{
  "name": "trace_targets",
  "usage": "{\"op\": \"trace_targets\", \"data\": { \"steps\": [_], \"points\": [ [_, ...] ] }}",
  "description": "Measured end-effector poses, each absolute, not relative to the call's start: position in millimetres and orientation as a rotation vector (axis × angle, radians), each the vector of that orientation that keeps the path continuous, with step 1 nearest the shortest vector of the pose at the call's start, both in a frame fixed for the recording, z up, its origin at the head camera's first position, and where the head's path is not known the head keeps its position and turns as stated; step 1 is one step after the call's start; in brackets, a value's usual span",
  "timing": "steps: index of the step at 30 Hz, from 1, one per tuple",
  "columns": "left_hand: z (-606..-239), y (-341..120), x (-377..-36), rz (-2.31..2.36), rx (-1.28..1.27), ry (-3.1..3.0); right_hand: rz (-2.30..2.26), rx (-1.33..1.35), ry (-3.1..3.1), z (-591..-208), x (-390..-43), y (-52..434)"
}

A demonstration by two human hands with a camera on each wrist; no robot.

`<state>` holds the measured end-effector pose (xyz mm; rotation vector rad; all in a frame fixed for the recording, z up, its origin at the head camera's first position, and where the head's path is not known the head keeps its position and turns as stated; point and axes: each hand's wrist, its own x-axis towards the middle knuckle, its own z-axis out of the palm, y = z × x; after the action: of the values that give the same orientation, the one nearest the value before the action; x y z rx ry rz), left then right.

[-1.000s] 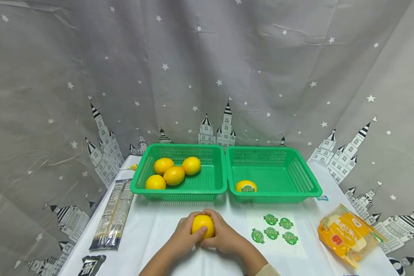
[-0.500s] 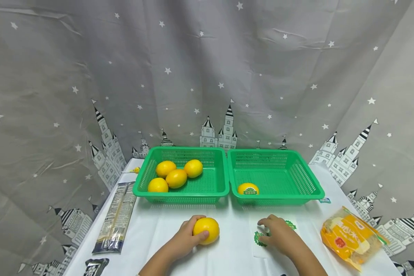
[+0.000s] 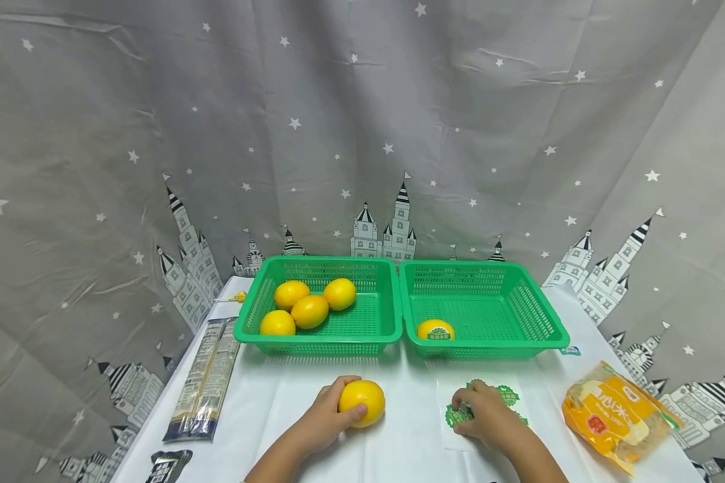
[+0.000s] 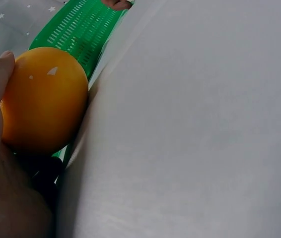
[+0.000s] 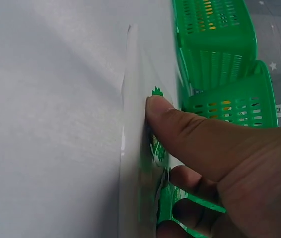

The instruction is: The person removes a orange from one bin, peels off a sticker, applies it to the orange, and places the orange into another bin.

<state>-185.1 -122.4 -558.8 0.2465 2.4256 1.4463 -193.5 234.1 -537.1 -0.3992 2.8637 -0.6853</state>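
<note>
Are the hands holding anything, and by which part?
Left hand: yellow fruit, by its left side. Right hand: at the green stickers; any hold cannot be told.

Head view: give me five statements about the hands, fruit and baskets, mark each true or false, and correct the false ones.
1. The left hand holds a yellow fruit. True.
2. The right hand is inside a basket. False: the right hand is at the green stickers in front of the right basket.
3. The left basket holds four fruits. True.
4. No fruit lies in the right basket. False: one stickered fruit lies there, near the front wall.
5. The orange bag lies to the right of the right hand. True.
</note>
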Motion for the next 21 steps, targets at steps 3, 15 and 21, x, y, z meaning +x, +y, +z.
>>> {"op": "trace_targets", "data": {
  "steps": [3,15,21],
  "points": [
    [-558.5,-122.5,-184.3,1.454,0.244,2.419,-0.714,-0.429,2.833,-536.3,-193.3,233.5],
    [-560.4,-122.9,-182.1,1.476,0.261,2.43,-0.734,-0.333,2.777,-536.5,-193.2,228.7],
    [-561.3,-123.4,-182.1,1.478,0.269,2.437,-0.72,-0.332,2.788,-537.8,-192.7,230.1]
  ]
}}
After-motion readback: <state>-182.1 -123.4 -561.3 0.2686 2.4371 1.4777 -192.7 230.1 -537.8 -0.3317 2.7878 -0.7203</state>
